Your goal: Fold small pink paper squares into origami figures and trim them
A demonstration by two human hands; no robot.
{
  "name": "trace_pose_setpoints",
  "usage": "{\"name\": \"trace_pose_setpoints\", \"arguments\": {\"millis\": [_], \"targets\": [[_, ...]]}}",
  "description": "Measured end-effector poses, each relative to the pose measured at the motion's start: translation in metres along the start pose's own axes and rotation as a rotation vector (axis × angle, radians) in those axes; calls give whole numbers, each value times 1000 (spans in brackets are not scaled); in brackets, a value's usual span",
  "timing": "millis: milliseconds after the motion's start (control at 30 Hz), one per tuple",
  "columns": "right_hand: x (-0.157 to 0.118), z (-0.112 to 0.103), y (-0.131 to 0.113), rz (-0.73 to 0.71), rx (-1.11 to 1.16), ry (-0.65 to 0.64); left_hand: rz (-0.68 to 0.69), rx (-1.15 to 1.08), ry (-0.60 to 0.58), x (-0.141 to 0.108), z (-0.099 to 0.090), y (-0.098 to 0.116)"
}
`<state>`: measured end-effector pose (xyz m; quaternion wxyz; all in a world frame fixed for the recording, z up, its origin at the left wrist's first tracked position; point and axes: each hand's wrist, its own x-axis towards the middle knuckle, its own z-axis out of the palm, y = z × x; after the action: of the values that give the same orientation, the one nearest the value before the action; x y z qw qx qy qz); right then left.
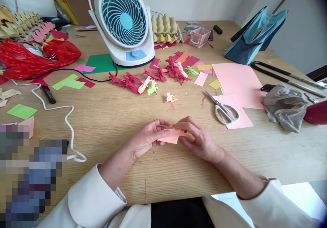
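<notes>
A small piece of folded pink paper (171, 137) is held just above the table between both hands. My left hand (150, 136) pinches its left part, the thumb lying on top. At the paper's right end, the fingers of my right hand (198, 137) are closed on it, partly covering the folds. Beyond the hands sits a pale pink folded-paper figure (169, 97). Farther back lies a row of similar folded figures (131, 81) in dark red, pink and light green. Scissors (223, 109) with white handles rest on pink paper sheets (237, 85) to the right.
A white fan (125, 20) stands at the back, near egg cartons (165, 25) and a pink basket (200, 37). On the left are a red plastic bag (38, 63), a white cable (68, 122) and a black marker (48, 94). A blue bag (252, 34) stands back right.
</notes>
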<state>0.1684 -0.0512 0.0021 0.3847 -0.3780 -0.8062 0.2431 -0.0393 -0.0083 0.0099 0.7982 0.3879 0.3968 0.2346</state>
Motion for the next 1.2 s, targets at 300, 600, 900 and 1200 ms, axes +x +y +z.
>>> {"name": "trace_pose_setpoints", "arguments": {"millis": [300, 600, 900, 1200], "targets": [[1, 5, -1, 236, 35, 116, 309, 583, 179, -2, 0, -3], [1, 9, 1, 325, 134, 127, 568, 777, 337, 2, 2, -8], [1, 8, 6, 293, -50, 12, 559, 954, 410, 2, 2, -11], [1, 13, 8, 204, -277, -42, 522, 1228, 409, -3, -2, -14]]}}
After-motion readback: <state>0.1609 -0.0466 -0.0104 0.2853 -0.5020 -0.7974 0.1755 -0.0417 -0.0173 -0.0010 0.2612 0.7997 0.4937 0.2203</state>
